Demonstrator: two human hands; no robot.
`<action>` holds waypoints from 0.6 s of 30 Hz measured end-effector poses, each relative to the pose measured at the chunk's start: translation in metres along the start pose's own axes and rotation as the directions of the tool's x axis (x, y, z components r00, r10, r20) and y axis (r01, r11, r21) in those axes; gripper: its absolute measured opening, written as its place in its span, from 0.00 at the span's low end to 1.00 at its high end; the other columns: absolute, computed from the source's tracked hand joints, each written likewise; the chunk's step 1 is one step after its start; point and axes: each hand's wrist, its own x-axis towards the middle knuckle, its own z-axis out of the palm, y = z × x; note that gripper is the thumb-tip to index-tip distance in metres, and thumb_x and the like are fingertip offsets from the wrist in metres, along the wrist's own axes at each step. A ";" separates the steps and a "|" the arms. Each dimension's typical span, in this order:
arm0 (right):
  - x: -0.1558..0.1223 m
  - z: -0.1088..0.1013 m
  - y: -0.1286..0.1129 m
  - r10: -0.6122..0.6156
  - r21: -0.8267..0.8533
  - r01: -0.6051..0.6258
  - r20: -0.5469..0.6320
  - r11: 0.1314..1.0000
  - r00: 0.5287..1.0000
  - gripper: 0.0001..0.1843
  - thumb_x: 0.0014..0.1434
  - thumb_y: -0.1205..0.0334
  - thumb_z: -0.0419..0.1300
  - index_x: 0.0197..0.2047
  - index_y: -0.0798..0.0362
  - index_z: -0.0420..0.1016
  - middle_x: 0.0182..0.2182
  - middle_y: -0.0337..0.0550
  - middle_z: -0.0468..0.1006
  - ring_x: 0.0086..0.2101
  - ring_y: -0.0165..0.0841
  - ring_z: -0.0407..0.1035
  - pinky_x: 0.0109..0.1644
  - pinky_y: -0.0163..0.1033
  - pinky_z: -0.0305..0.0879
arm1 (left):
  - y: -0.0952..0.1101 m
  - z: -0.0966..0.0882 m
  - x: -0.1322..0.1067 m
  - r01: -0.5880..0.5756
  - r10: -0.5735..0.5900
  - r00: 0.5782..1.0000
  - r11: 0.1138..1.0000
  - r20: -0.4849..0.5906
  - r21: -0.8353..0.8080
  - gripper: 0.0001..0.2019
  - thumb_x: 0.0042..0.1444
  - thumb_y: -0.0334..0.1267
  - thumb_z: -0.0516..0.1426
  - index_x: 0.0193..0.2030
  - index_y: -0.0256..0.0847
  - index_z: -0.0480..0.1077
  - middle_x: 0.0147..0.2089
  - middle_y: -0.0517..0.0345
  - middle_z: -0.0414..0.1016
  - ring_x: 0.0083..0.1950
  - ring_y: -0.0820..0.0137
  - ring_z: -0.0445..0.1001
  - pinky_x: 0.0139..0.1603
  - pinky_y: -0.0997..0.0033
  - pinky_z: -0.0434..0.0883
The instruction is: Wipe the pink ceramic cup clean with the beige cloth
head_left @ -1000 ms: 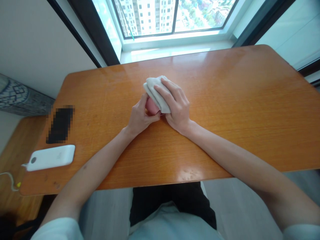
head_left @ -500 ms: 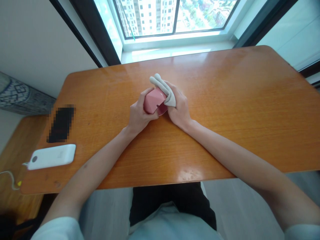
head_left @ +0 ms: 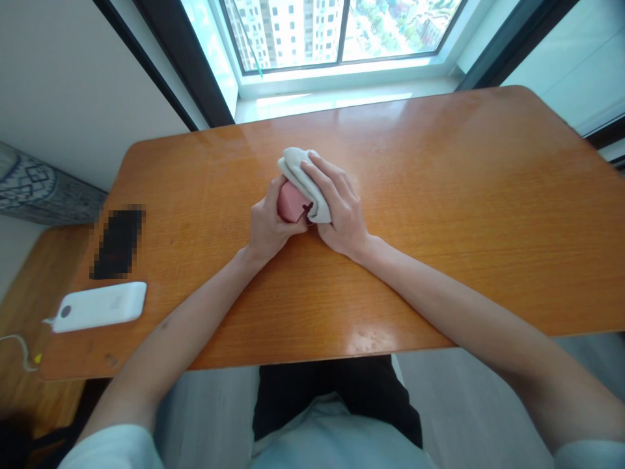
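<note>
A small pink object [head_left: 290, 202] sits between my two hands at the middle of the orange wooden table [head_left: 439, 195]. My left hand [head_left: 267, 225] is closed around its left side. My right hand [head_left: 339, 208] presses a folded white cloth [head_left: 303, 179] over the top and right of the pink object, fingers curled on the cloth. Most of the pink object is hidden by the cloth and my fingers.
A white power bank [head_left: 100, 307] with a cable lies near the table's front left edge. A blurred black phone-sized item [head_left: 117, 242] lies just beyond it. A window sill and window run along the far side.
The cloth has slid back over the top of the pink object, which showed more half a second ago. Both hands stay in place at the table's middle.
</note>
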 end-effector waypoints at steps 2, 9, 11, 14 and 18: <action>0.000 0.000 -0.002 -0.010 -0.008 0.010 0.013 1.000 1.000 0.28 0.79 0.49 0.53 0.79 0.35 0.67 0.79 0.40 0.68 0.79 0.48 0.60 0.84 0.66 0.60 | -0.001 0.001 0.000 -0.004 0.004 1.000 1.000 -0.004 0.013 0.42 0.54 0.60 0.74 0.71 0.51 0.67 0.46 0.63 0.85 0.37 0.68 0.79 0.39 0.65 0.76; 0.004 0.003 0.012 0.087 0.079 -0.085 -0.032 0.993 0.996 0.29 0.80 0.48 0.51 0.79 0.36 0.64 0.73 0.43 0.76 0.71 0.44 0.72 0.78 0.60 0.70 | 0.006 0.000 0.001 0.002 -0.002 1.000 1.000 0.005 0.009 0.38 0.58 0.59 0.71 0.71 0.51 0.69 0.59 0.57 0.85 0.45 0.65 0.84 0.44 0.66 0.77; 0.002 0.001 0.007 -0.004 0.048 0.005 -0.024 0.999 1.000 0.29 0.79 0.48 0.51 0.80 0.37 0.64 0.76 0.42 0.73 0.75 0.47 0.67 0.81 0.64 0.66 | 0.003 0.000 0.001 0.010 -0.010 1.000 1.000 -0.001 0.007 0.39 0.57 0.60 0.72 0.70 0.50 0.69 0.53 0.58 0.86 0.41 0.65 0.83 0.42 0.65 0.78; 0.000 0.000 -0.001 -0.058 0.006 0.058 0.013 0.998 0.998 0.29 0.78 0.47 0.52 0.78 0.35 0.67 0.78 0.39 0.69 0.79 0.49 0.60 0.84 0.67 0.58 | 0.000 0.001 0.000 0.012 -0.012 1.000 1.000 -0.004 0.015 0.40 0.55 0.62 0.73 0.69 0.49 0.69 0.43 0.62 0.84 0.36 0.66 0.81 0.38 0.64 0.77; 0.002 0.003 0.009 0.069 0.059 -0.067 -0.028 0.996 0.997 0.29 0.78 0.47 0.52 0.79 0.37 0.66 0.76 0.43 0.73 0.74 0.48 0.68 0.80 0.64 0.66 | 0.005 0.001 0.001 -0.004 0.004 1.000 1.000 -0.005 0.016 0.39 0.58 0.59 0.73 0.71 0.49 0.68 0.53 0.58 0.86 0.41 0.65 0.82 0.42 0.63 0.78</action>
